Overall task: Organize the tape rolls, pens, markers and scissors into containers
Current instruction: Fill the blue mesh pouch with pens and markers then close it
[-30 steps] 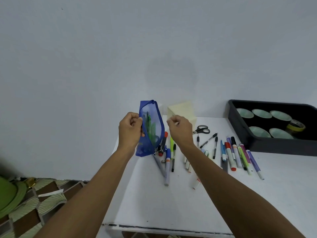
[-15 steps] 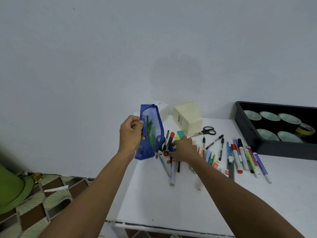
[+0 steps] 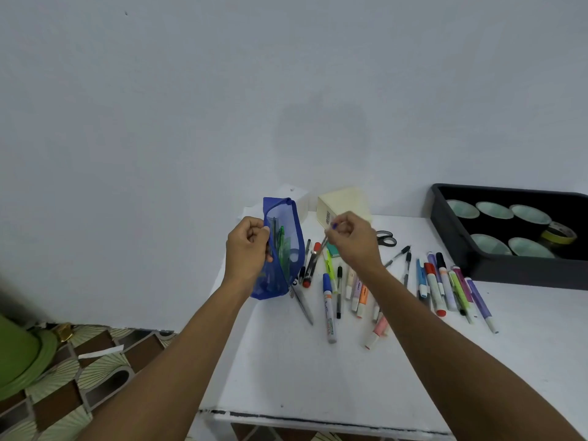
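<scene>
head view. the left hand [image 3: 248, 248], at centre frame, gripped the near edge of a blue mesh pouch [image 3: 284, 272] with curled fingers and held it upright above the left part of the white table [image 3: 286, 361], its mouth facing up; green pens [image 3: 281, 246] showed through the mesh. the right hand [image 3: 353, 243], just right of the pouch and apart from the left hand, pinched a slim pen [image 3: 319, 249] between thumb and fingertips, the pen slanting down and leftward toward the pouch without touching it. below and to the right of the hands, loose items lay scattered on the table: a red-capped marker [image 3: 309, 270] beside the pouch, a blue-capped marker [image 3: 328, 305] nearer the lower edge, a cluster of pastel highlighters [image 3: 358, 292], and a row of markers [image 3: 445, 286] toward the right. the scissors [image 3: 387, 239] lay behind the right hand, partly hidden by it, near a cream box [image 3: 345, 202] standing at the table's far edge against the wall. a black tray [image 3: 496, 270] occupied the upper right of the table and held several tape rolls [image 3: 494, 210] lying flat in two rows, with a yellow-edged tape roll [image 3: 560, 234] tilted at their right end. at the lower left of the frame, off the table, a green object [image 3: 19, 354] sat on a patterned floor [image 3: 79, 377].
</scene>
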{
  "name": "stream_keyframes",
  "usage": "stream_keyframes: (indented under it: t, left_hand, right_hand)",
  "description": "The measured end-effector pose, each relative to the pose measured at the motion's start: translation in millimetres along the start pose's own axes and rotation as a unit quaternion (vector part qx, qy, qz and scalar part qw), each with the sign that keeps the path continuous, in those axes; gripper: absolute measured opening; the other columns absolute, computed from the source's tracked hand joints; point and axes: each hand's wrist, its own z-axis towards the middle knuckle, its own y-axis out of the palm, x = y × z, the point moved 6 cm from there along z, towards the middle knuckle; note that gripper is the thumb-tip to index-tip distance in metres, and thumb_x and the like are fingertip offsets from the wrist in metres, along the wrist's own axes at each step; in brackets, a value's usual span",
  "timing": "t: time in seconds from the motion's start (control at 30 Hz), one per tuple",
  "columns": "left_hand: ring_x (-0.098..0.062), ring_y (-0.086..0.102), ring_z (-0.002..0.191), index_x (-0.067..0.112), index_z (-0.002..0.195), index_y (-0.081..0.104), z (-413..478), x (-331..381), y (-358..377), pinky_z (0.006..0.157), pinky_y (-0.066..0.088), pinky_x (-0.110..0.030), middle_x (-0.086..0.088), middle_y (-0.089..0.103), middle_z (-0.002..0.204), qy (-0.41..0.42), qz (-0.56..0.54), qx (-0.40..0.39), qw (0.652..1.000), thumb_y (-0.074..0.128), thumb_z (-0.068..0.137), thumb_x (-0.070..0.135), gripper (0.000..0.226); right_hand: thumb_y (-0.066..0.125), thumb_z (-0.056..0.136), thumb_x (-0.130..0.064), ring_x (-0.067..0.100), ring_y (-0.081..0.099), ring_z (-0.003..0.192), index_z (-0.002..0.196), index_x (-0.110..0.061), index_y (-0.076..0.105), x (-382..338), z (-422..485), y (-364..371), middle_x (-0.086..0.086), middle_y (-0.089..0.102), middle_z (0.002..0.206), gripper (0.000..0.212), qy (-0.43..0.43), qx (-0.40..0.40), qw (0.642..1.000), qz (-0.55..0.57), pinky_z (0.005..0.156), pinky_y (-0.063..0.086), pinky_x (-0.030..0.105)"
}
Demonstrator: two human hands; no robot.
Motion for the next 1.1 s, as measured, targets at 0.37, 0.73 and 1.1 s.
stream_keyframes:
  t: [0.37, 0.73, 1.1]
  left_hand:
    - [-0.01, 0.053, 0.052, 0.006, 0.09, 0.058, -14, 13, 33, 0.051, 0.053, -0.024, -0.005, 0.059, 0.067, 0.006, -0.017, -0.034, 0.999, 0.053, 0.098, 0.012, 0.011]
    - [-0.007, 0.052, 0.05, 0.011, 0.086, 0.058, -21, 20, 50, 0.05, 0.052, -0.023, -0.003, 0.06, 0.066, 0.012, -0.03, -0.048, 0.998, 0.052, 0.098, 0.012, 0.013]
    - [-0.012, 0.053, 0.057, 0.007, 0.092, 0.059, -30, 26, 86, 0.05, 0.05, -0.024, -0.007, 0.06, 0.071, -0.008, -0.052, -0.066, 0.996, 0.052, 0.098, 0.012, 0.01]
  right_hand:
    - [0.073, 0.084, -0.016, 0.01, 0.07, 0.063, 0.085, -0.014, 0.064, -55, -13, 3, 0.002, 0.072, 0.072, 0.009, -0.084, -0.026, 0.995, 0.048, 0.066, 0.056, 0.021]
    - [0.049, 0.09, 0.004, 0.001, 0.065, 0.066, 0.087, -0.016, 0.068, -16, -26, -5, -0.002, 0.07, 0.079, 0.028, -0.093, -0.065, 0.993, -0.037, 0.068, 0.051, 0.01]
    - [0.06, 0.09, -0.025, 0.014, 0.056, 0.11, 0.108, -0.025, 0.07, 80, -46, -100, -0.006, 0.066, 0.118, 0.02, -0.014, -0.018, 0.945, -0.327, 0.102, 0.043, 0.037]
